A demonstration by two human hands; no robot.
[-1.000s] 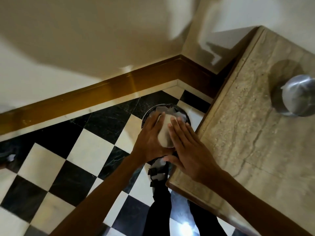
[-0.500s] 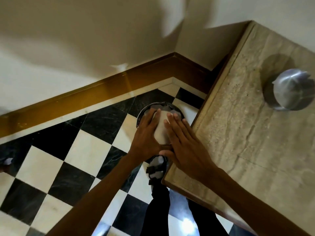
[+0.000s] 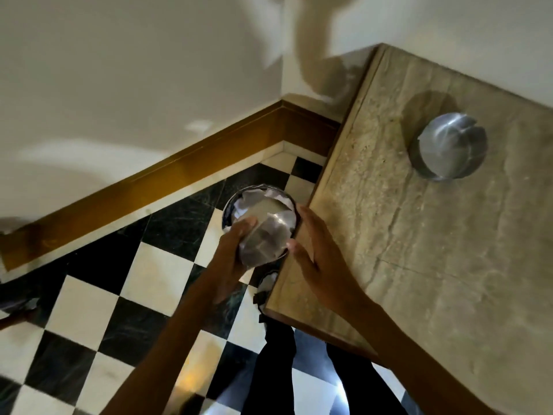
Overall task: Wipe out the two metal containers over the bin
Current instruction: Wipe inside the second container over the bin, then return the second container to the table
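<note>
Head view: my left hand [image 3: 236, 256] grips one metal container [image 3: 264, 235] over the bin [image 3: 232, 205]. My right hand [image 3: 314, 259] lies flat-fingered against its side. The second container [image 3: 449, 145] sits on the marble table [image 3: 419, 265]. Whether either is wiped out, I cannot tell.

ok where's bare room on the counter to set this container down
The counter is bare between the right hand and the second container, and across the wide stretch nearer than that container. Crowded only at the corner by the bin, where the left hand grips the held container.
</note>
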